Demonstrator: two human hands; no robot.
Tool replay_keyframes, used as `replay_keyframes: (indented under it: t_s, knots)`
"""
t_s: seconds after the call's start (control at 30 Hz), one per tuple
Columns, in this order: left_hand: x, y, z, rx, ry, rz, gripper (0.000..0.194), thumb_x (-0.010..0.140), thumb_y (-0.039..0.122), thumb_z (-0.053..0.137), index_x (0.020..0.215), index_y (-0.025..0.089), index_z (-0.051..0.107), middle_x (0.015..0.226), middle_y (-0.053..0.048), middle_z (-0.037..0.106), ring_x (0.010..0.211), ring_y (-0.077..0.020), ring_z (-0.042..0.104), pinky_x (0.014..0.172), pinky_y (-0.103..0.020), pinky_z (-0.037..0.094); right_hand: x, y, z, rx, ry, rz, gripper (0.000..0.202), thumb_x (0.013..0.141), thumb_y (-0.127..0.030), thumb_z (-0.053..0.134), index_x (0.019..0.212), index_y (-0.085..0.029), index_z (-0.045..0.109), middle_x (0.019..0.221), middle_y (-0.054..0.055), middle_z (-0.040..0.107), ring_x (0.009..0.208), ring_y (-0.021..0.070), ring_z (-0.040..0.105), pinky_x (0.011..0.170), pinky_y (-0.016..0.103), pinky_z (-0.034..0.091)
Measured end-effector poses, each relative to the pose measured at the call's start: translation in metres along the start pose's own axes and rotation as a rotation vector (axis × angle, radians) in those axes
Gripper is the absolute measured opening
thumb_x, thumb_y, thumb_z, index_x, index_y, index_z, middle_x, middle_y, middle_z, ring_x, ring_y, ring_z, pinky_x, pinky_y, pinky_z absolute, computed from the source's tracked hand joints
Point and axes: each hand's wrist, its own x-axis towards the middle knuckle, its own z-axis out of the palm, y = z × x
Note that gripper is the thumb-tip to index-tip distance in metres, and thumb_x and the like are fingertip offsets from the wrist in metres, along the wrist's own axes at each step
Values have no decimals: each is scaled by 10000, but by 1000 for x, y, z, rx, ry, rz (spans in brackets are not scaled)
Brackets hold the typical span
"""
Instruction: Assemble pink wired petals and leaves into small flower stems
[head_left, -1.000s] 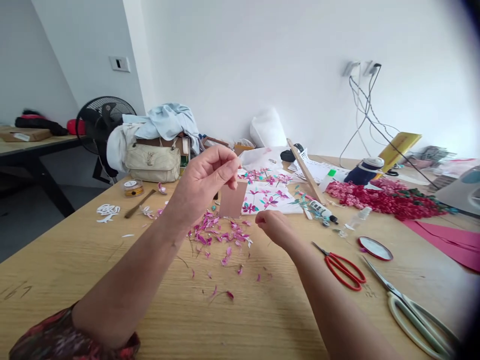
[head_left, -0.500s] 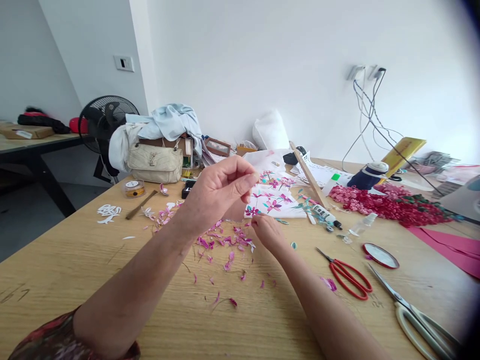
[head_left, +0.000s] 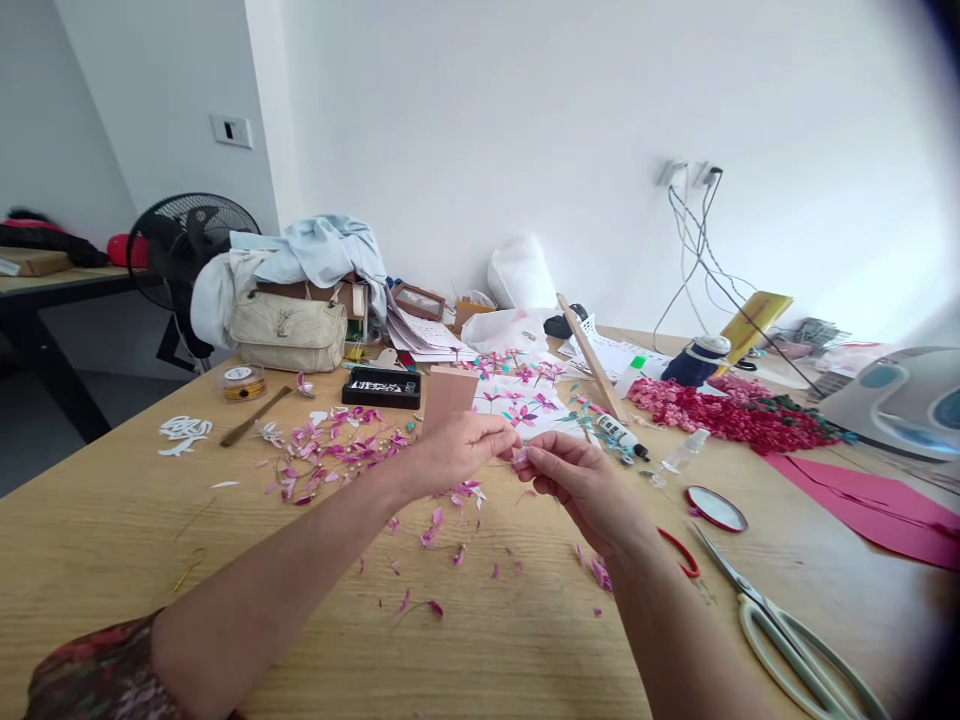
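Note:
My left hand (head_left: 469, 445) and my right hand (head_left: 574, 480) meet fingertip to fingertip above the wooden table. Between thumb and fingers of my right hand is a small pale pink petal (head_left: 520, 458). The fingertips of my left hand are pinched at its edge; whatever they hold is too small to make out. Loose pink petals (head_left: 431, 530) lie beneath and in front of the hands, with a larger heap of petals (head_left: 322, 445) to the left. Behind the hands lie a brown card (head_left: 448, 392) and a white sheet with pink flowers (head_left: 517, 405).
White-handled scissors (head_left: 780, 625), a round red-rimmed mirror (head_left: 716, 508) and red-handled scissors (head_left: 681, 550), partly covered by my right forearm, lie right. A black tray (head_left: 381, 388) stands behind the petal heap. Farther back are a beige bag (head_left: 289, 330) and a wooden strip (head_left: 592, 355).
My left hand has come down, and my right hand has risen and turned, so their fingertips now meet. The pale pink petal now shows in my right fingers. The view has shifted right.

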Motion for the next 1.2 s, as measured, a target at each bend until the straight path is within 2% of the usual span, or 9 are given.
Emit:
replay_keyframes:
  t_s: [0.2, 0.37, 0.53, 0.7, 0.8, 0.87, 1.03, 1.13, 1.2]
  knots:
    - [6, -11, 21, -206, 73, -133, 133, 733, 284, 561, 735, 152, 560, 673, 14, 541, 643, -101, 480, 570, -207, 351, -3, 12, 7, -220, 147, -184, 180, 719, -346, 615, 679, -172, 594, 606, 1, 601, 570, 116, 515, 519, 214, 358]
    - [9, -17, 33, -443, 129, -161, 105, 671, 199, 610, 694, 139, 528, 646, 29, 518, 620, -83, 477, 584, -207, 348, -8, 19, 13, -531, 321, -343, 148, 763, -295, 540, 678, -189, 599, 581, -9, 572, 575, 137, 534, 565, 246, 393]
    - [9, -13, 34, -607, 212, -115, 134, 659, 218, 643, 687, 131, 544, 646, 29, 518, 626, -75, 474, 620, -210, 361, -7, 19, 15, -281, 341, -306, 243, 775, -397, 531, 871, -177, 567, 698, 25, 603, 629, 160, 577, 526, 249, 439]
    - [7, -9, 36, -648, 219, -115, 140, 659, 214, 655, 675, 131, 544, 633, 32, 519, 636, -78, 485, 623, -204, 362, -5, 21, 16, -33, 222, -243, 229, 703, -376, 638, 753, -165, 567, 634, -6, 538, 588, 115, 500, 504, 210, 387]
    - [7, -8, 34, -613, 196, -105, 143, 676, 231, 645, 695, 132, 545, 658, 20, 538, 662, -92, 508, 653, -221, 383, -5, 22, 15, 42, 217, -247, 216, 699, -359, 646, 719, -164, 559, 604, -23, 513, 540, 89, 438, 495, 202, 349]
    - [6, -8, 30, -551, 153, -76, 153, 722, 273, 604, 739, 135, 541, 680, 9, 543, 678, -101, 513, 674, -235, 396, -5, 22, 13, 20, 214, -249, 220, 716, -367, 631, 716, -166, 544, 628, -11, 544, 574, 100, 465, 511, 207, 353]
    - [5, -11, 23, -142, 62, 39, 281, 852, 374, 397, 717, 148, 496, 648, 18, 492, 629, -94, 450, 589, -217, 346, -7, 20, 13, -126, 148, -232, 223, 725, -381, 602, 732, -167, 539, 668, 17, 601, 589, 121, 517, 505, 223, 359]
    - [5, -13, 24, 66, 52, 69, 289, 865, 326, 377, 668, 147, 490, 630, 24, 482, 614, -91, 431, 572, -215, 312, -8, 18, 16, -137, 114, -219, 205, 697, -356, 611, 743, -173, 531, 608, -8, 590, 517, 102, 490, 478, 217, 344]
    - [5, -13, 25, 110, 55, 91, 270, 851, 265, 400, 626, 142, 485, 618, 27, 472, 612, -87, 427, 575, -211, 308, -8, 18, 17, -109, 111, -191, 224, 669, -348, 634, 736, -183, 499, 587, -17, 596, 500, 99, 490, 471, 212, 342]
